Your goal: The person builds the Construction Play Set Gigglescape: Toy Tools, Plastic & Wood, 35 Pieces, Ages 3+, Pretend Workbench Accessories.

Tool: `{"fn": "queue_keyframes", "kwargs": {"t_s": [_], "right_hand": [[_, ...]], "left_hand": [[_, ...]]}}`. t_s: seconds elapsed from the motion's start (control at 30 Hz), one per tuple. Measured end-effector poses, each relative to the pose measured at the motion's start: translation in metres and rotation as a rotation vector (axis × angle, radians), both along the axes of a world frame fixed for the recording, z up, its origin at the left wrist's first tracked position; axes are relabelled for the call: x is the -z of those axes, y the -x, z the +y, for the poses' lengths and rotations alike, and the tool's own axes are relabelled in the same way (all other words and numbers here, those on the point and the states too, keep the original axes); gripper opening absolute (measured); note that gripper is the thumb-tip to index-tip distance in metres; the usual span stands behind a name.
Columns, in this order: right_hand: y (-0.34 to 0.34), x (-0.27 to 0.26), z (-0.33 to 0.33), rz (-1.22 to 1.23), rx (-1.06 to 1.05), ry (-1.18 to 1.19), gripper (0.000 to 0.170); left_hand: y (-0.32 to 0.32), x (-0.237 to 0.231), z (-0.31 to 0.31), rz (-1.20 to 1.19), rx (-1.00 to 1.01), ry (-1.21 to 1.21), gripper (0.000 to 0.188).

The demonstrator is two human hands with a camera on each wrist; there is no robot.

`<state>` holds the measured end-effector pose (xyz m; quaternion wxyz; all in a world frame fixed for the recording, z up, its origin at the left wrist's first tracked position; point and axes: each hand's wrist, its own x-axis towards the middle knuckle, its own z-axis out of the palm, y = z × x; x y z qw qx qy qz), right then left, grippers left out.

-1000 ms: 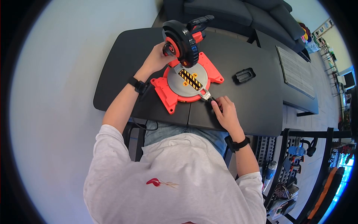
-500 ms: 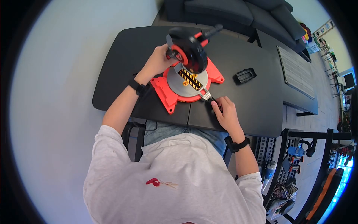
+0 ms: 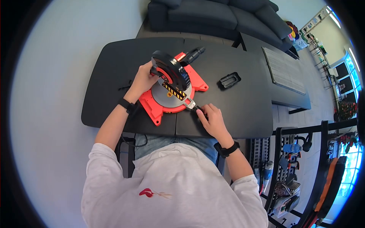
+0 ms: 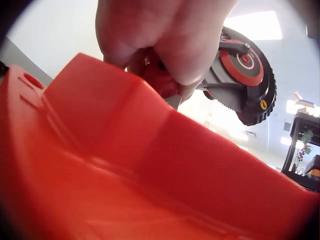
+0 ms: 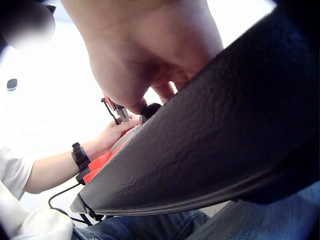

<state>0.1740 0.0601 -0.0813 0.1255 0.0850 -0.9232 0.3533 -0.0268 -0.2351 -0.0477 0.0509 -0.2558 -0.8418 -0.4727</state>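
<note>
A toy mitre saw [image 3: 154,108] with a red base and grey round turntable stands on the black table. Its black, toothed saw head [image 3: 175,68] leans over the turntable, the black top handle [image 3: 193,55] pointing away to the right. At the left of the saw head, my left hand [image 3: 142,80] grips a red part of the saw, its fingertips partly hidden; the left wrist view shows thumb and fingers round this red part [image 4: 162,82]. My right hand [image 3: 213,121] holds the black knob [image 3: 198,109] at the turntable's front, fingers curled over it.
A black oblong tray-like piece [image 3: 230,80] lies right of the saw. Small dark pieces [image 3: 124,88] sit beside my left forearm. Behind the table is a grey sofa [image 3: 201,15]; a black shelf rack [image 3: 283,167] stands at my right.
The saw head has come down closer to the turntable. Both hands keep their places on the saw. The head view has shifted, so the table appears lower and further left.
</note>
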Motion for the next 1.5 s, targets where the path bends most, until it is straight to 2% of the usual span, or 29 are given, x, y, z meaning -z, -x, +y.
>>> {"fn": "queue_keyframes", "kwargs": {"t_s": [0.07, 0.17, 0.27, 0.3, 0.43, 0.47, 0.53, 0.63, 0.73, 0.87, 0.97, 1.1, 1.3, 1.37, 1.47, 1.5], "right_hand": [[0.001, 0.001, 0.0, -0.025, 0.003, 0.014, 0.025], [0.0, -0.001, 0.001, -0.052, 0.013, 0.022, 0.025], [0.0, -0.002, 0.0, -0.046, 0.008, 0.012, 0.025], [0.0, -0.002, 0.0, -0.045, 0.007, 0.014, 0.025], [0.002, 0.0, -0.001, -0.06, 0.009, 0.034, 0.026], [0.002, 0.0, -0.001, -0.069, 0.012, 0.038, 0.026], [0.002, 0.001, -0.001, -0.072, 0.009, 0.034, 0.026], [0.003, 0.003, 0.0, -0.071, 0.008, 0.03, 0.027], [0.002, 0.003, 0.0, -0.073, 0.018, 0.03, 0.027], [0.001, 0.002, -0.001, -0.082, 0.019, 0.039, 0.027], [0.002, 0.0, 0.0, -0.079, 0.013, 0.033, 0.027], [0.001, -0.001, -0.001, -0.076, 0.016, 0.012, 0.027], [0.001, -0.001, 0.001, -0.069, 0.002, 0.019, 0.027], [0.002, 0.0, 0.002, -0.054, 0.004, 0.018, 0.026], [0.002, 0.001, 0.001, -0.066, 0.002, 0.032, 0.026], [0.003, 0.001, 0.001, -0.073, 0.0, 0.038, 0.026]], "left_hand": [[0.002, 0.0, -0.001, 0.008, 0.017, 0.019, 0.036], [0.002, -0.011, -0.002, 0.063, 0.072, 0.071, 0.044], [-0.014, -0.048, -0.014, -0.26, 0.055, 0.183, 0.062], [-0.004, -0.03, -0.032, -0.103, 0.191, 0.164, 0.082], [-0.016, -0.063, -0.088, -0.351, 0.154, 0.231, 0.076], [-0.013, -0.061, -0.102, -0.339, 0.087, 0.267, 0.061], [-0.001, -0.05, -0.132, -0.21, 0.017, 0.471, 0.046], [0.006, -0.026, -0.154, -0.181, 0.029, 0.667, 0.042], [-0.002, -0.008, -0.155, -0.114, -0.018, 0.663, 0.043], [-0.002, -0.001, -0.146, -0.052, -0.052, 0.64, 0.035], [0.001, -0.008, -0.141, -0.163, -0.064, 0.66, 0.029], [0.0, -0.003, -0.142, -0.175, -0.103, 0.615, 0.025], [-0.002, -0.013, -0.136, -0.214, -0.078, 0.578, 0.023], [-0.012, -0.038, -0.12, -0.184, -0.054, 0.575, 0.022], [-0.038, -0.068, -0.081, -0.357, -0.004, 0.214, 0.021], [-0.041, -0.066, -0.075, -0.349, 0.047, 0.187, 0.022]]}}
